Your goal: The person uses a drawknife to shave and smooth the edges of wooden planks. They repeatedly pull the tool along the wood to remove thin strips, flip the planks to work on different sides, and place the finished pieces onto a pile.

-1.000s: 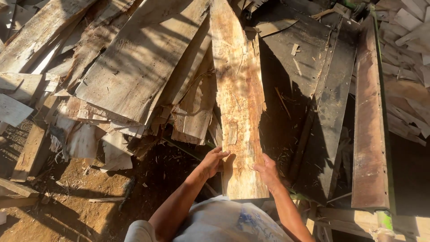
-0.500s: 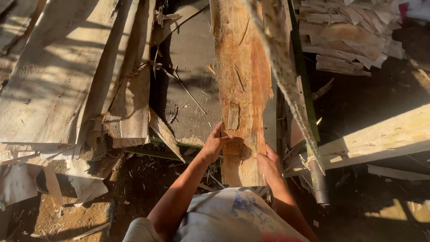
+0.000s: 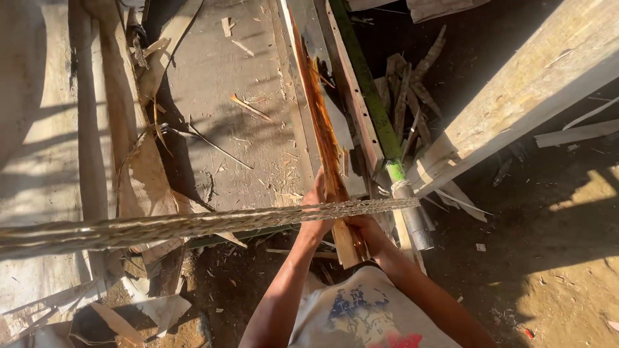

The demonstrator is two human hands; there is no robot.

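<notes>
A long reddish-brown wooden plank (image 3: 322, 129) stands on its edge and runs away from me over a grey work surface (image 3: 232, 96). My left hand (image 3: 316, 206) grips its near end from the left. My right hand (image 3: 364, 229) holds the same end from the right, lower down. A pale twisted rope (image 3: 193, 222) stretches across the view just in front of both hands and hides part of them.
A green metal rail (image 3: 374, 109) with a silver end runs along the right of the plank. A thick pale beam (image 3: 516, 96) slants at upper right. Wood slabs (image 3: 58, 129) lie on the left; scraps and sawdust cover the dirt ground (image 3: 554, 270).
The plank has been turned from lying flat with its wide face up to standing on edge. My view has swung right, bringing the rope and the slanted beam closer.
</notes>
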